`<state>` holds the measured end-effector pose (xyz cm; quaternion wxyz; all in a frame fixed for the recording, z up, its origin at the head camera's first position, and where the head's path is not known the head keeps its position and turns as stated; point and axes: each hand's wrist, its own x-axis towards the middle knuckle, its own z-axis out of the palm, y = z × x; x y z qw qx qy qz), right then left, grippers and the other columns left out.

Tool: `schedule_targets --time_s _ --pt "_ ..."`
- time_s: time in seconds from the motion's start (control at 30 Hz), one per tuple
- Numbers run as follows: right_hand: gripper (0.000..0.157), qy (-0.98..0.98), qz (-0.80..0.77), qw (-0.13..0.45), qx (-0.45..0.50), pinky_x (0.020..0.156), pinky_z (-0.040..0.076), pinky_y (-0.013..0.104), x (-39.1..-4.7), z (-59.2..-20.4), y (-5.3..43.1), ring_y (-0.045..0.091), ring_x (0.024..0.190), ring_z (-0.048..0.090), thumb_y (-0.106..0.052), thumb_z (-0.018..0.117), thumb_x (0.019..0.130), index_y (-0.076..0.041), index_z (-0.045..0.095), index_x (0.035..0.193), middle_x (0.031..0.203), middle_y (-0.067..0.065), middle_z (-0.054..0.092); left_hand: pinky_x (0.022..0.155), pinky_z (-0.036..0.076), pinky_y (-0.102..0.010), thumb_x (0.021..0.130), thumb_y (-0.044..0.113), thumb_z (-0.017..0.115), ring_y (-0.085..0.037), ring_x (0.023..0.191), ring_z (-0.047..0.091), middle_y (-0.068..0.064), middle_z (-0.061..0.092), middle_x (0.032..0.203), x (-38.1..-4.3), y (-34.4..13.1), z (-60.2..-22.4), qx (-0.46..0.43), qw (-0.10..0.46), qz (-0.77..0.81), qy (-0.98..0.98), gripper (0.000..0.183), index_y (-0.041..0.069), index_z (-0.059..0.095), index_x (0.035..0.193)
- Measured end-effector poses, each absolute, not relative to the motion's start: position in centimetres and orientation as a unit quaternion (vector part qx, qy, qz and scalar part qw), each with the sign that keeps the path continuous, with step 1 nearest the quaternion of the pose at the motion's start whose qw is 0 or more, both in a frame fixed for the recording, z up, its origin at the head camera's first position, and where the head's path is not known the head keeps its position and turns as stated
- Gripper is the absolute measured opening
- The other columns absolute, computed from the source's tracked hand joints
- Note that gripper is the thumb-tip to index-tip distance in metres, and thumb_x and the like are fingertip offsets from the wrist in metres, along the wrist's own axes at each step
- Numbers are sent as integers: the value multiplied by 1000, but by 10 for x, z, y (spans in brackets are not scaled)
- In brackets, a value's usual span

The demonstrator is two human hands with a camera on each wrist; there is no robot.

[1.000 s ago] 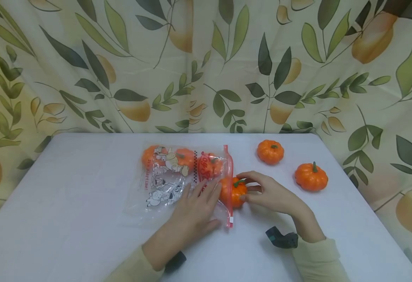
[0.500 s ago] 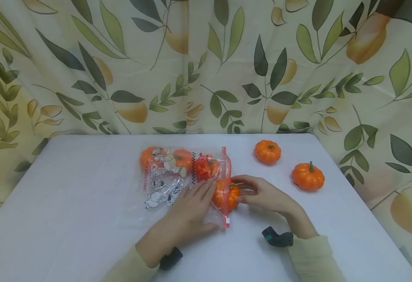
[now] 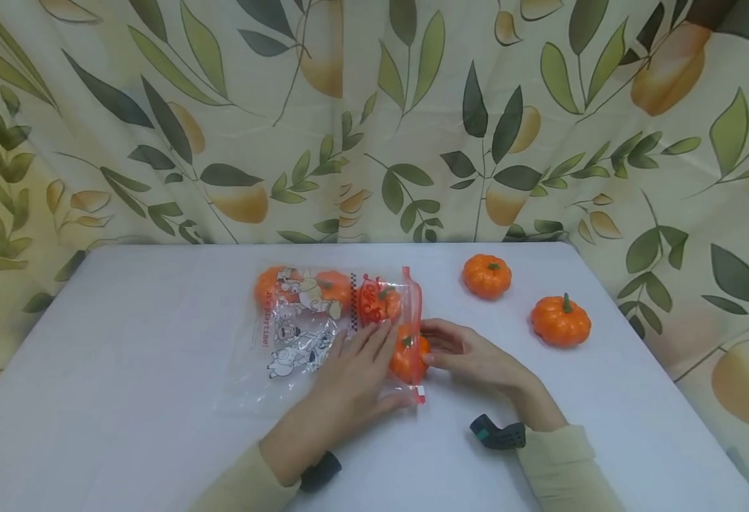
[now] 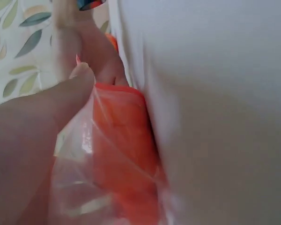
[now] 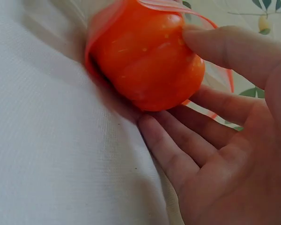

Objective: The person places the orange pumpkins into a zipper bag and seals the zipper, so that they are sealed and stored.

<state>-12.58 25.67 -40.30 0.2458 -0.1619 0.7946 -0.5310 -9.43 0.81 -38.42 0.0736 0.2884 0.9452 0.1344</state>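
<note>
A clear zip bag [image 3: 304,334] with a red zip edge and printed cartoon animals lies on the white table, its mouth facing right. Inside its far half are 3 small orange toy pumpkins [image 3: 332,286]. My left hand [image 3: 348,377] lies over the bag's near right part, and its thumb [image 4: 82,72] holds the film at the mouth's near corner. Another orange pumpkin [image 5: 150,61] sits mostly within the mouth, framed by the red zip edge. With thumb and fingers, my right hand [image 3: 476,355] holds its outer side.
Two more orange pumpkins stand at the right of the table [image 3: 156,320]: one pumpkin [image 3: 486,276] near the back edge, the other pumpkin [image 3: 560,321] nearer the right edge. Behind the table hangs a leaf-patterned curtain [image 3: 374,213].
My right hand has moved left, taking the pumpkin further into the bag's mouth. My left thumb has come to the zip edge, and the near corner there has shifted slightly.
</note>
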Motion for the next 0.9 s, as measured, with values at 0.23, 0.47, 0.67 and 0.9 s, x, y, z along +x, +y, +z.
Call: schedule_targets --time_s 0.23,0.47,0.67,0.9 --pt "59 785 -542 253 -159 109 47 43 -127 -407 254 38 142 42 -24 61 97 -11 38 150 154 13 42 120 21 -62 82 64 67 -27 153 21 1 19 167 -99 -1 -380 293 94 158 938 102 18 20 159" --pt "62 777 -549 254 -174 108 47 33 -127 -411 255 37 144 39 -20 63 97 -11 35 151 156 13 40 119 25 -62 83 63 66 -27 153 22 0 19 167 -99 5 -384 293 81 151 941 99 18 21 159" --pt "55 783 -545 247 -170 108 46 26 -127 -410 252 33 142 42 -19 66 95 -11 39 142 149 11 47 120 23 -61 81 61 71 -26 153 22 -1 21 166 -100 -2 -380 280 89 155 943 103 17 21 159" --pt "37 793 -538 241 -155 105 48 24 -128 -409 252 37 139 44 -19 60 98 -6 43 127 136 16 52 119 22 -63 81 58 74 -27 152 25 -3 27 164 -101 -12 -375 275 90 138 947 98 15 28 157"
